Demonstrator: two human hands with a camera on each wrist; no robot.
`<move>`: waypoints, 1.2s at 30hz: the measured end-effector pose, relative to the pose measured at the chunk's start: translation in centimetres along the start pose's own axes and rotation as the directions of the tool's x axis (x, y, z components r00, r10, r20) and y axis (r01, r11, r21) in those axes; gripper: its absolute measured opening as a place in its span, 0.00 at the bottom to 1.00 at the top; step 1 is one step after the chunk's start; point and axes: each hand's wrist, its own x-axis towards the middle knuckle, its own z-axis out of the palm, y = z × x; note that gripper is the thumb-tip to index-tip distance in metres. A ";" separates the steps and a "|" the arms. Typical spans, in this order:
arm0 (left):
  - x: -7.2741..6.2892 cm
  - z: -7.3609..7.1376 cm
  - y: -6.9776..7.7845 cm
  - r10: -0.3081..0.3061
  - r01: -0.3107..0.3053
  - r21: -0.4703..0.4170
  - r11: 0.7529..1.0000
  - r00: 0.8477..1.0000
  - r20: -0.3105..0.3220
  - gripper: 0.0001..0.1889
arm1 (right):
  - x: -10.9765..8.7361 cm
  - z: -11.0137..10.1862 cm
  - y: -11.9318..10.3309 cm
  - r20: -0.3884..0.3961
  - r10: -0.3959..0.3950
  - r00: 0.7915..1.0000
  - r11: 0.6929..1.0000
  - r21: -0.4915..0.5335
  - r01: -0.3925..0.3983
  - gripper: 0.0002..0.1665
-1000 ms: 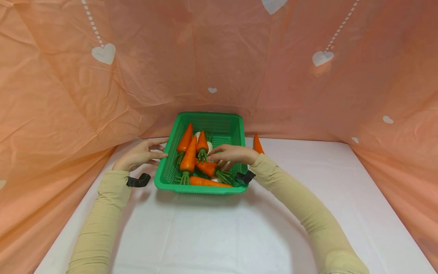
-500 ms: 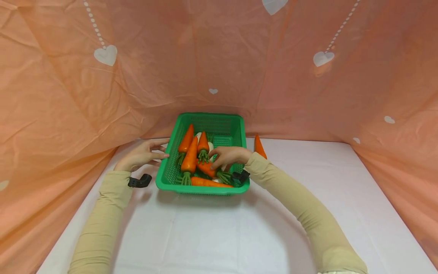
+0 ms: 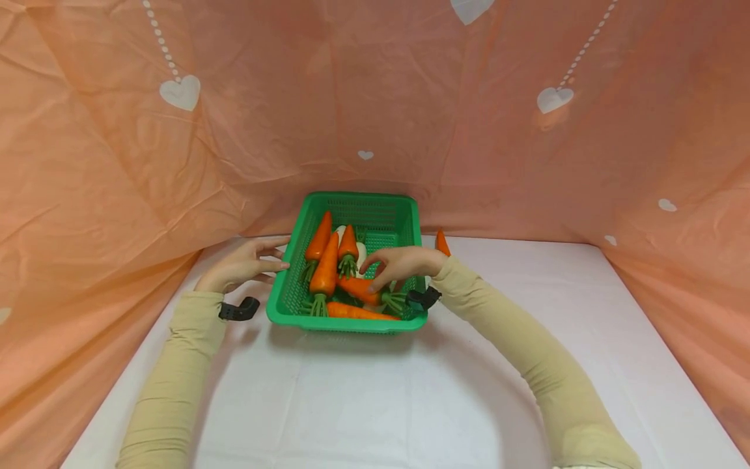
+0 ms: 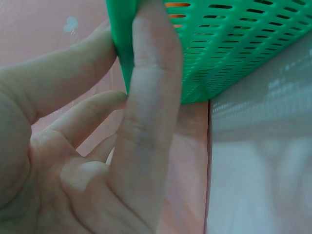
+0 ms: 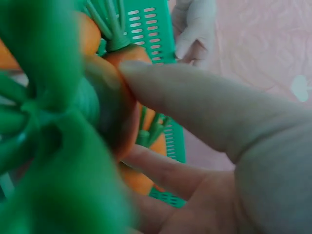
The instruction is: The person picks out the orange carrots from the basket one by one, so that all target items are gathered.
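In the head view, a green perforated basket [image 3: 346, 324] holds several orange carrots. My left hand [image 3: 240, 266] rests its fairly straight fingers against the basket's left rim; the left wrist view shows fingers [image 4: 151, 97] on the rim and outer wall. My right hand [image 3: 404, 264] is inside the basket, with thumb and fingers pinching a carrot [image 3: 360, 290]. In the right wrist view, the thumb [image 5: 165, 87] presses that carrot's thick end, while blurred green leaves cover the left. A longer carrot [image 3: 322, 277] lies beside it.
Another carrot [image 3: 442, 243] lies on the white table [image 3: 351, 404] right of the basket, partly hidden by the sleeve. A pale rounded thing [image 3: 361, 256] lies among the carrots. A peach curtain [image 3: 375, 117] with white hearts encloses the back and sides.
My right hand has shifted slightly right and nearer me, and the carrot it pinches has moved a little right with it. My left hand stays at the rim.
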 end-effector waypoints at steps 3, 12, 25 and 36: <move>0.1 0.0 0.1 0.001 -0.001 -0.001 1.000 1.000 -0.002 0.38 | -1.1 -0.4 -0.2 0.015 -0.005 1.000 1.000 -0.029 0.005 0.31; -0.1 0.1 0.3 0.022 -0.022 -0.018 1.000 1.000 0.005 0.36 | -3.8 -1.5 -0.1 0.025 -0.045 0.999 0.996 -0.080 0.047 0.29; -0.2 0.2 0.3 0.009 -0.009 0.000 1.000 1.000 -0.002 0.37 | -7.3 -2.4 1.8 -0.012 -0.065 0.998 0.998 -0.014 0.065 0.29; -0.3 0.3 0.5 -0.012 0.012 0.020 1.000 1.000 -0.008 0.38 | -9.2 -2.5 4.1 -0.138 -0.069 0.988 0.992 0.093 0.082 0.32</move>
